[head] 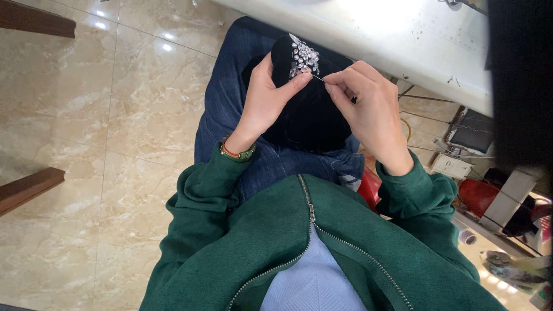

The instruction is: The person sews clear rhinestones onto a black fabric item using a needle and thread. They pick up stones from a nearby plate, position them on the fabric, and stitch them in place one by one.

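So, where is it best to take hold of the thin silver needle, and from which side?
Probably pinch the thin silver needle at its bare shaft, from the right: its left end meets the black velvet fabric beside the left hand.

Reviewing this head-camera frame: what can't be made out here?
- Needle: a thin glint between the right hand fingers and left hand thumb; too small to trace any thread.
- Black fabric piece: its lower part is hidden by both hands, shape unclear.
- Rhinestone cluster: single stones too small.
- Items at right edge: blurred, cut off.
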